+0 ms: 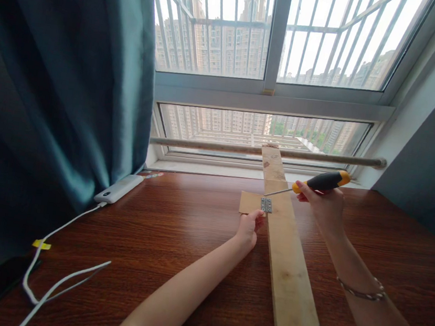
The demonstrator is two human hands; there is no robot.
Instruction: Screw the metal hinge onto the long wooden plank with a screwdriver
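A long wooden board [287,267] lies lengthwise on the table, its far end reaching the window rail. At its left edge sits a small metal hinge [266,205], partly over a small flat tan piece [250,202] that sticks out to the left. My left hand [249,228] is closed at the near edge of that tan piece, just below the hinge. In my right hand [321,202] is a screwdriver [321,182] with a black and yellow handle. Its shaft points left, and the tip is close to the hinge's upper edge; whether they touch I cannot tell.
A white power bank [119,189] with a white cable [72,214] lies at the table's left, beside a dark blue curtain [67,60]. A metal rail [211,146] crosses in front of the barred window. A yellow tag [41,244] is near the cable.
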